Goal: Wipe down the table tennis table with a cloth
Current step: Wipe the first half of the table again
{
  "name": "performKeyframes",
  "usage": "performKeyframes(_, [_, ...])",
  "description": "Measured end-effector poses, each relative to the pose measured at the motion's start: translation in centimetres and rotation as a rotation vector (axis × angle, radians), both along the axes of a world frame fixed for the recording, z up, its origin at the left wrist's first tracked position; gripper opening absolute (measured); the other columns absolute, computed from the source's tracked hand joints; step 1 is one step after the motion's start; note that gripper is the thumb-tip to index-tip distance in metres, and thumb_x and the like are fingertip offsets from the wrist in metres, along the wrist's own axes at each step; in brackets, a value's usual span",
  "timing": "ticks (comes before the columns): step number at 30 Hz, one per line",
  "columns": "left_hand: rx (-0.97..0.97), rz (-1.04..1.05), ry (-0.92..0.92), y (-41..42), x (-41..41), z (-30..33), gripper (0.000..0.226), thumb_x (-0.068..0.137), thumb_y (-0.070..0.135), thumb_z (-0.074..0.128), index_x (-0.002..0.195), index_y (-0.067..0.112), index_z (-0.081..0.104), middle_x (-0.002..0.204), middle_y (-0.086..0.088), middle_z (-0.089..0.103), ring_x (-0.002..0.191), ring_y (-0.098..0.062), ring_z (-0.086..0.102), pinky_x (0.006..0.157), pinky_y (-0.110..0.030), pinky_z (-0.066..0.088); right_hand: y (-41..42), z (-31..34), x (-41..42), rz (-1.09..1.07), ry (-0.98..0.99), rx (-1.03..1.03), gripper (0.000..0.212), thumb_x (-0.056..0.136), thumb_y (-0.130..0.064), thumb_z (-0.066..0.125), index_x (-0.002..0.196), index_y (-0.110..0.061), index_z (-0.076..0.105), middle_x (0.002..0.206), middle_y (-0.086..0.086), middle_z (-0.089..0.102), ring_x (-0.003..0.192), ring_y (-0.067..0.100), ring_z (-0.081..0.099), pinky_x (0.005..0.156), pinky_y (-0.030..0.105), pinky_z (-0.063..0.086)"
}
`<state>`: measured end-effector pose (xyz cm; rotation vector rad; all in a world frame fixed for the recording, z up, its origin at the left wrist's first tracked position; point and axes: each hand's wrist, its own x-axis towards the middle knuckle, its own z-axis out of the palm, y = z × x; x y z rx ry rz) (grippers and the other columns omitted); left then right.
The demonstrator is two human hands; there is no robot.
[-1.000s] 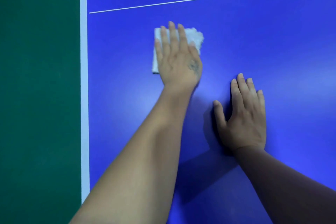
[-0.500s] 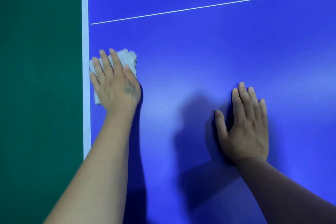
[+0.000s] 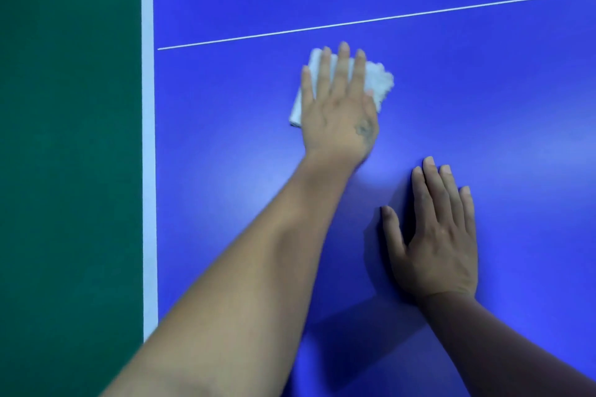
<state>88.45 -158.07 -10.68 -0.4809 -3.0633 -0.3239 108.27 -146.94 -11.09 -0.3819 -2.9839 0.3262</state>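
In the head view, a folded white cloth (image 3: 377,82) is being pressed flat onto the blue worktop (image 3: 483,90) by the left hand (image 3: 338,109), whose fingers are being kept straight and slightly spread over it. The cloth is lying just below the thin white line (image 3: 371,21) crossing the worktop, well apart from the broad white edge band (image 3: 148,138) on the left. Most of the cloth is being hidden by the hand; only its left fold and fluffy right corner are showing. The right hand (image 3: 432,235) is being rested palm down on the bare worktop nearby, fingers straight, thumb spread. A dark green floor (image 3: 64,171) is being seen beyond the edge.
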Motion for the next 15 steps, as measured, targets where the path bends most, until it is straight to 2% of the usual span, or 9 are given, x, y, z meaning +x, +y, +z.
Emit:
performKeyframes(3, [0.054, -0.079, 0.009, -0.7, 5.4, -0.2, 0.058, 0.113, 0.034, 0.029, 0.168, 0.017, 0.033, 0.177, -0.006, 0.024, 0.166, -0.031, 0.014, 0.132, -0.056, 0.011, -0.1, -0.1, 0.0, 0.0, -0.002, -0.006, 0.074, 0.105, -0.049, 0.044, 0.164, -0.005, 0.035, 0.175, 0.006, 0.026, 0.164, 0.025, 0.017, 0.132, 0.055, 0.015])
performKeyframes(6, [0.037, -0.039, -0.061, -3.9, 8.8, 0.2, 0.06, 0.113, 0.036, 0.03, 0.17, 0.02, 0.027, 0.179, -0.003, 0.018, 0.167, -0.028, 0.009, 0.133, -0.054, 0.009, 0.0, -0.1, 0.0, 0.0, 0.001, -0.013, 0.074, 0.104, -0.048, 0.046, 0.164, -0.005, 0.034, 0.175, 0.007, 0.025, 0.164, 0.025, 0.017, 0.132, 0.056, 0.015])
performKeyframes(10, [-0.025, 0.239, -0.072, -11.3, 8.0, 0.1, 0.062, 0.112, 0.039, 0.028, 0.171, 0.021, 0.022, 0.18, -0.005, 0.016, 0.167, -0.031, 0.009, 0.134, -0.055, 0.008, 0.0, 0.0, 0.0, -0.001, -0.002, -0.012, 0.074, 0.104, -0.048, 0.045, 0.164, -0.005, 0.034, 0.175, 0.007, 0.025, 0.164, 0.025, 0.016, 0.132, 0.056, 0.016])
performKeyframes(12, [-0.036, 0.367, -0.077, -14.3, 5.3, 0.1, 0.063, 0.112, 0.041, 0.024, 0.172, 0.021, 0.021, 0.18, -0.005, 0.016, 0.166, -0.034, 0.009, 0.133, -0.057, 0.007, -0.1, 0.0, 0.0, -0.007, -0.004, -0.007, 0.074, 0.104, -0.049, 0.043, 0.164, -0.005, 0.035, 0.175, 0.007, 0.025, 0.164, 0.025, 0.016, 0.131, 0.056, 0.016])
performKeyframes(15, [-0.039, 0.511, -0.117, -16.5, 0.0, 0.6, 0.064, 0.111, 0.041, 0.019, 0.172, 0.022, 0.016, 0.181, -0.003, 0.01, 0.166, -0.039, 0.0, 0.132, -0.061, 0.003, 0.0, 0.0, 0.0, -0.005, -0.004, -0.001, 0.074, 0.104, -0.049, 0.043, 0.164, -0.005, 0.035, 0.175, 0.007, 0.025, 0.164, 0.025, 0.016, 0.131, 0.056, 0.016])
